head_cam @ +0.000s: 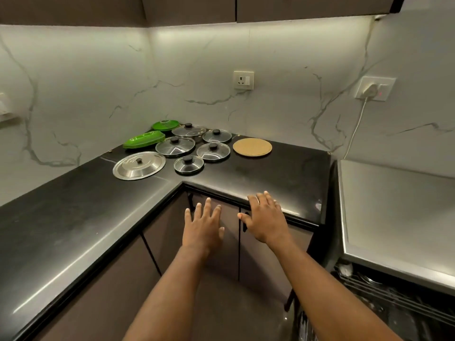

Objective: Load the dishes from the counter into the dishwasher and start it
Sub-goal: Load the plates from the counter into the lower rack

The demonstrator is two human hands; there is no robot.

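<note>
Dishes sit in the counter corner; both hands are bare, spread and hold nothing.

On the black L-shaped counter (73, 217), grouped in the inner corner: steel lid (139, 165) at front left, five glass lids (175, 145) with black knobs just right of it, close together, all lying flat. Two stacks of green plates behind them, oblong stack (144, 141) on the left, round stack (165, 125) against the wall. Round cork mat (252, 147) just right of the lids, apart from them. Left hand (204, 225) palm down, fingers splayed, in front of the cabinet door (229, 254) below the counter edge. Right hand (266, 217) palm down, fingers splayed over the counter's front edge; contact can't be told. Both are well short of the dishes. Dishwasher rack (394, 299) at lower right under a grey steel top (394, 217), contents too dim to identify. Plug (371, 91) in the right wall socket.
</note>
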